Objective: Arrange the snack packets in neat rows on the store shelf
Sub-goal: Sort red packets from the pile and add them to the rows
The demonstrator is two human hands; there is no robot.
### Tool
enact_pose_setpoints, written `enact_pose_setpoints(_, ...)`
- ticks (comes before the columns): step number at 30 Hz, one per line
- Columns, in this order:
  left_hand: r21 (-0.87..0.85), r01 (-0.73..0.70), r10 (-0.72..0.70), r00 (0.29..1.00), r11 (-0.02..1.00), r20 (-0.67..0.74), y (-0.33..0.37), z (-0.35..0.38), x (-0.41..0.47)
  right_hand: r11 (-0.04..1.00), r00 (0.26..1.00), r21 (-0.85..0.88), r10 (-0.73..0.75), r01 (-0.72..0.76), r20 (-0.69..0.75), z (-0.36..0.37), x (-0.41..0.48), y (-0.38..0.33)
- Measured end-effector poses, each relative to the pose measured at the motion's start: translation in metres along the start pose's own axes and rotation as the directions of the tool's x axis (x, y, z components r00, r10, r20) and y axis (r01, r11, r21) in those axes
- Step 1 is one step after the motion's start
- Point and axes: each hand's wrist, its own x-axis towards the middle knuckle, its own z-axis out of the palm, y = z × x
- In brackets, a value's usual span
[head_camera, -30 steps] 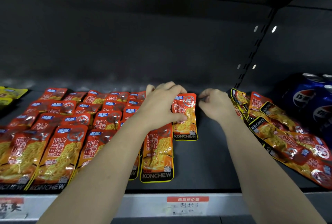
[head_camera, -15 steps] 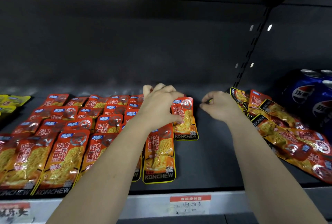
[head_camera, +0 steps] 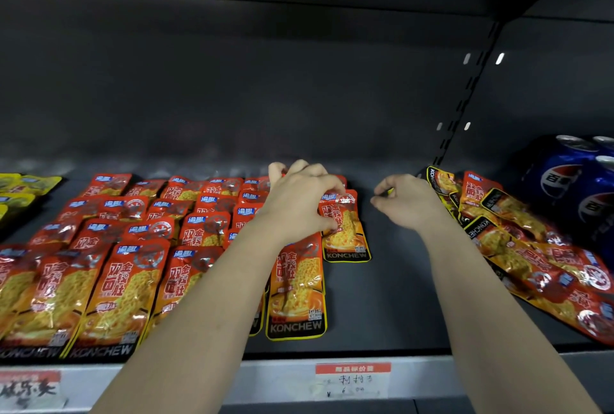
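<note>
— If tugged sideways, could slip crooked off its row [head_camera: 295, 287]: packet [head_camera: 345, 234], far back on the shelf [head_camera: 398, 307], gripped at its top by the curled left hand [head_camera: 299, 207].
— And the right hand [head_camera: 412, 207]?
— Half curled beside the loose pile [head_camera: 518, 247]; cannot tell whether holding anything. Fingertips partly hidden.

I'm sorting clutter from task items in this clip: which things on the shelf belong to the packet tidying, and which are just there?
Part of the job: orange packet rows, the single packet gripped by the left hand, the loose heap of packets at the right, and the right hand with curled fingers.
Just lying about: blue cola cans, yellow packets, price label.
</note>
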Motion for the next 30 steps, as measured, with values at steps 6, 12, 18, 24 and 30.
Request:
enact_pose_setpoints(6,-0.036,-0.007,0.006,0.999,0.999,-0.034,-0.001,0.000,-0.001,1.000,1.000,-0.008,-0.006,0.006,-0.001,0.001,0.000,0.001)
enact_pose_setpoints(12,-0.005,0.117,-0.117,0.988,0.993,-0.105,-0.014,-0.008,0.001,1.000,0.999,-0.014,-0.021,0.021,0.036,0.001,0.000,0.000)
enact_pose_setpoints(18,-0.002,0.192,-0.190,0.972,0.981,-0.139,-0.020,-0.010,0.003,0.998,0.998,-0.040,-0.036,0.038,0.052,0.004,-0.002,0.001)
enact_pose_setpoints(24,0.000,0.205,-0.203,0.969,0.979,-0.141,-0.022,-0.009,0.001,0.995,0.998,-0.073,-0.059,0.061,0.031,0.007,-0.004,0.000)
enact_pose_setpoints(30,-0.087,0.228,-0.242,0.943,0.970,-0.228,-0.019,-0.015,-0.006,0.999,0.999,-0.005,-0.039,0.039,0.027,0.000,-0.006,-0.001)
